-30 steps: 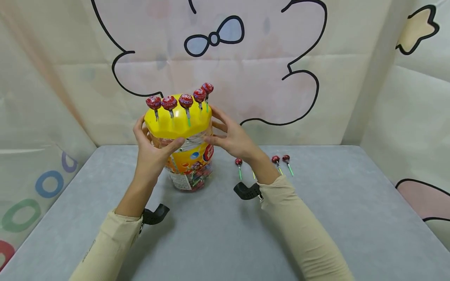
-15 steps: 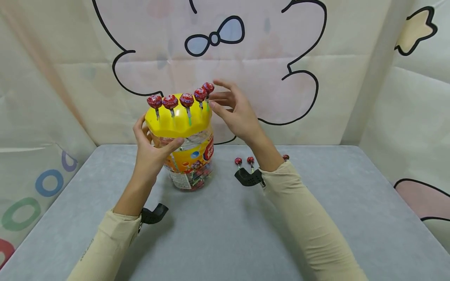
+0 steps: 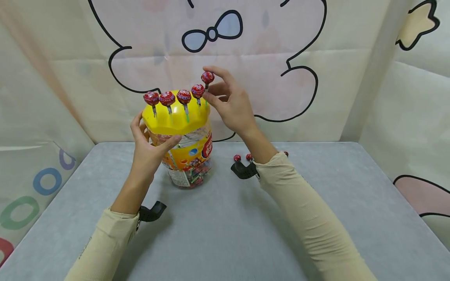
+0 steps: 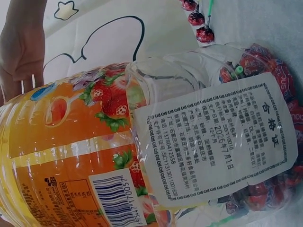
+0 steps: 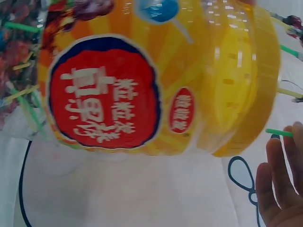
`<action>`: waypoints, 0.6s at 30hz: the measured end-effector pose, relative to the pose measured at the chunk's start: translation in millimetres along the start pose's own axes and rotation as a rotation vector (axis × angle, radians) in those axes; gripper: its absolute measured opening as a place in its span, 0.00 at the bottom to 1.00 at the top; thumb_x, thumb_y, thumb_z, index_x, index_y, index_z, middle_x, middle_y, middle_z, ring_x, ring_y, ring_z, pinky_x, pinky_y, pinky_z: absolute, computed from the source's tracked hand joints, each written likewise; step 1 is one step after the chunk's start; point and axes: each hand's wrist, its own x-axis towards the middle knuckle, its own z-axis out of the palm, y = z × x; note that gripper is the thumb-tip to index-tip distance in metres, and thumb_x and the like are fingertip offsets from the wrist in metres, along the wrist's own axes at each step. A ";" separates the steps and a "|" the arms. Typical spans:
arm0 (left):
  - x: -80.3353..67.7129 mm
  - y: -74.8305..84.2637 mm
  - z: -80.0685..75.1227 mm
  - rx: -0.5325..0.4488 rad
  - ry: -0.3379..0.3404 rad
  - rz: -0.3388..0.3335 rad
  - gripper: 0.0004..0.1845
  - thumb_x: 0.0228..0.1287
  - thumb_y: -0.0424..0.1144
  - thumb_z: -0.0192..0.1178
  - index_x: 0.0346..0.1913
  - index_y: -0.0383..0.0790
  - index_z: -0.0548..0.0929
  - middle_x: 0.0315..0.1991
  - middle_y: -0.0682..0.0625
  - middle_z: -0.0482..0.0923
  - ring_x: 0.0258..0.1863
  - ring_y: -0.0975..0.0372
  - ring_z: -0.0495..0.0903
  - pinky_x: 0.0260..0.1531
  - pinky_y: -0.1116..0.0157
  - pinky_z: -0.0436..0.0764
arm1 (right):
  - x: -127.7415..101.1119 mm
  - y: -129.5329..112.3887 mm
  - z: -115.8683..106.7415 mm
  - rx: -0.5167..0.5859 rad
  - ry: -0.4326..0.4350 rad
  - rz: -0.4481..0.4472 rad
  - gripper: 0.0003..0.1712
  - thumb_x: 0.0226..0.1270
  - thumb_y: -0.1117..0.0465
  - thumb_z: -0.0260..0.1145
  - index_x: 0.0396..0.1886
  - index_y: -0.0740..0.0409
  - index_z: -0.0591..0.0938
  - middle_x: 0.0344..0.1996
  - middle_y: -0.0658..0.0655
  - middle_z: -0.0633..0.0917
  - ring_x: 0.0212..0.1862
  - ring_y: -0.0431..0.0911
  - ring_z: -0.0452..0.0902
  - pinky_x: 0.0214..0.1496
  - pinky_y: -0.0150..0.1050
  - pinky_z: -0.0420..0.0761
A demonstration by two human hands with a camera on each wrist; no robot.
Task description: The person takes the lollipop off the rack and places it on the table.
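A clear plastic jar point(image 3: 190, 152) with an orange label and a yellow lid point(image 3: 168, 123) stands tilted on the table. My left hand point(image 3: 145, 156) grips it just below the lid, thumb on the near side and fingers round the left. Several red-wrapped lollipops point(image 3: 184, 96) stick up from the lid in a row. At the row's right end, my right hand point(image 3: 230, 103) pinches a lollipop point(image 3: 208, 77) between thumb and fingers. In the right wrist view, the bare end of its green stick point(image 5: 278, 133) shows apart from the lid.
More lollipops point(image 3: 237, 158) lie on the grey table point(image 3: 211, 234) right of the jar, partly hidden behind my right forearm. A printed cloth point(image 3: 274, 89) hangs behind the table. Loose lollipops point(image 4: 260, 196) fill the jar's bottom.
My right hand has left the jar's right side and risen to the rightmost lollipop, which it now pinches and has raised slightly. The left hand keeps its grip on the jar.
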 end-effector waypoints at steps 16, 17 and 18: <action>1.1 -0.2 -0.8 0.017 0.000 -0.005 0.53 0.60 0.42 0.71 0.75 0.66 0.42 0.74 0.50 0.47 0.71 0.53 0.58 0.72 0.44 0.66 | -31.6 9.5 -31.9 0.078 0.009 0.096 0.26 0.67 0.62 0.69 0.64 0.47 0.76 0.39 0.57 0.86 0.39 0.47 0.85 0.44 0.37 0.86; 1.1 -0.3 -0.9 0.017 0.000 -0.006 0.53 0.60 0.43 0.71 0.75 0.66 0.42 0.74 0.50 0.47 0.70 0.53 0.59 0.72 0.44 0.66 | -35.2 11.3 -34.0 0.078 0.011 0.103 0.26 0.66 0.62 0.69 0.63 0.47 0.76 0.39 0.57 0.86 0.39 0.46 0.85 0.44 0.37 0.86; 1.0 -0.4 -0.9 0.018 0.001 -0.007 0.53 0.60 0.43 0.71 0.75 0.67 0.42 0.74 0.50 0.48 0.70 0.53 0.59 0.72 0.44 0.65 | -38.8 13.2 -36.0 0.078 0.013 0.110 0.26 0.66 0.62 0.70 0.63 0.48 0.76 0.40 0.57 0.86 0.40 0.47 0.85 0.43 0.36 0.86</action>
